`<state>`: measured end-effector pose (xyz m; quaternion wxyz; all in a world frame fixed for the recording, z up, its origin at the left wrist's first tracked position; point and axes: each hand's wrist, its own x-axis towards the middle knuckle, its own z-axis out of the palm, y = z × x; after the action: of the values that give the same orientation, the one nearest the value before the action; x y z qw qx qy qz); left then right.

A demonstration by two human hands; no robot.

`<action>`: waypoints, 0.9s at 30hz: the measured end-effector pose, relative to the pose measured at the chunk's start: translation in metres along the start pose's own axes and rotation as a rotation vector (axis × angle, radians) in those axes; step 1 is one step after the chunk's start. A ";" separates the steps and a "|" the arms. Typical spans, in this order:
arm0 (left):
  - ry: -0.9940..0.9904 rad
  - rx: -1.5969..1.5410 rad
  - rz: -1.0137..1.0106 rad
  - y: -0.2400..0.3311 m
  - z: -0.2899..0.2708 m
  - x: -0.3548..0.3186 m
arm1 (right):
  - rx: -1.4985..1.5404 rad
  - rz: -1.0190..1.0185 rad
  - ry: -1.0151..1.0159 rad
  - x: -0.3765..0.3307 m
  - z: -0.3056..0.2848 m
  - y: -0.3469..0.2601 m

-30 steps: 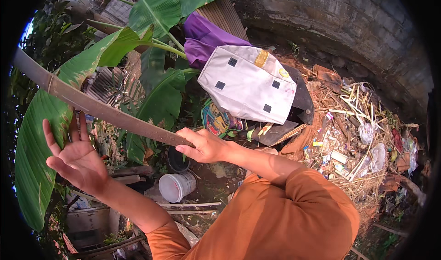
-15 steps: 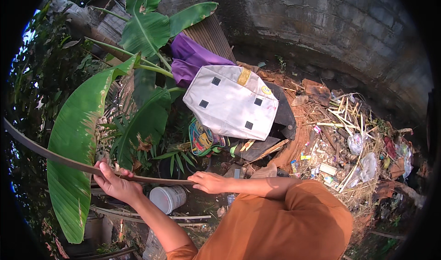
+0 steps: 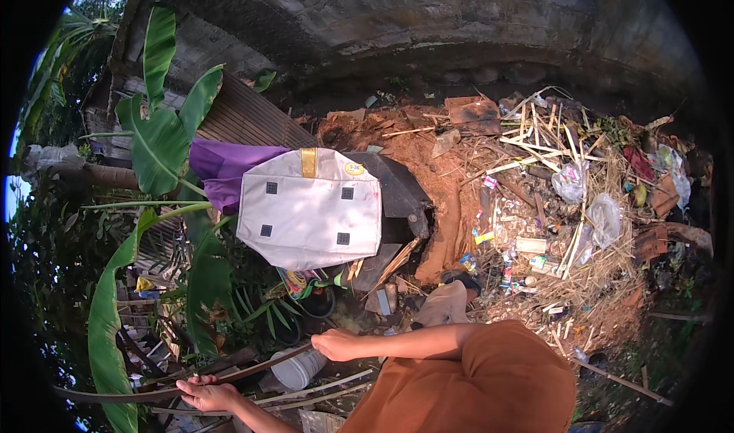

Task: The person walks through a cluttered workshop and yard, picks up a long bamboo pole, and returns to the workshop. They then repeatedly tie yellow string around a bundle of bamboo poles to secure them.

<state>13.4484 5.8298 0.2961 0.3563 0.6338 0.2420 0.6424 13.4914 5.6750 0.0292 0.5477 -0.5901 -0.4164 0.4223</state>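
Gripping one end of a long, curved, flat brown strip (image 3: pixel 264 364) with the right hand (image 3: pixel 336 345), with fingers curled together and clamped on it (thumb hard to make out from this angle). Supporting the same strip farther along with the left hand (image 3: pixel 210 396), with fingers bent around it and fingertips showing at its far edge. Holding it low across the lower left, with the free end passing in front of a long green banana leaf (image 3: pixel 103 333).

Dressed in an orange-brown shirt (image 3: pixel 474 379), working just beside a round white plastic bucket (image 3: pixel 300 373), partly covered from view by the strip; impossible to tell what is inside. Placed just beyond the bucket, near two round black containers (image 3: pixel 321 307), partly screened by narrow green leaves, with interiors too dark to read. Facing, farther off, a boxy off-white fabric bag or cover (image 3: pixel 310 207) with four black square patches, a yellow tab and a round yellow emblem, lying between a bunched purple cloth (image 3: pixel 229 169) and a dark rigid sheet (image 3: pixel 405 192), with any contents hidden.

Flanked on the right by a spread of straw, split sticks and scattered litter (image 3: pixel 527 203), including crumpled translucent plastic bags (image 3: pixel 604 220), too creased to show any filling. Backed by a grey block wall (image 3: pixel 459 20), curving across the top.
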 end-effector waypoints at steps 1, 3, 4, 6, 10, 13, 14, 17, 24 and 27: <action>0.015 0.011 -0.006 -0.004 -0.005 -0.004 | -0.045 -0.038 0.029 -0.015 -0.012 -0.018; 0.033 0.067 0.033 -0.015 -0.014 -0.017 | 0.018 -0.204 0.193 -0.015 -0.010 -0.019; 0.040 0.066 -0.015 -0.010 -0.011 -0.028 | 0.042 -0.295 0.267 -0.012 -0.012 -0.025; 0.055 0.101 -0.050 -0.020 -0.022 -0.046 | 0.070 -0.425 0.316 -0.007 -0.022 -0.051; 0.104 0.225 -0.082 -0.032 -0.066 -0.087 | 0.133 -0.528 0.207 -0.013 -0.060 -0.180; 0.052 0.130 -0.150 -0.043 -0.107 -0.129 | 0.120 -0.756 0.153 0.001 -0.050 -0.265; 0.051 0.107 -0.183 -0.039 -0.121 -0.147 | 0.116 -0.764 0.094 0.006 -0.038 -0.291; 0.051 0.128 -0.166 -0.057 -0.181 -0.199 | 0.301 -0.823 -0.106 0.020 0.012 -0.345; -0.060 0.404 -0.153 -0.088 -0.330 -0.277 | 0.506 -0.800 -0.367 -0.006 0.203 -0.329; -0.109 0.714 -0.293 -0.095 -0.426 -0.303 | 0.595 -0.739 -0.427 -0.021 0.297 -0.274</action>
<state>13.0252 5.7179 -0.0051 0.2137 0.7099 0.5190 0.4255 13.1942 5.7570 0.2906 0.7073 -0.1230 -0.5613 0.4117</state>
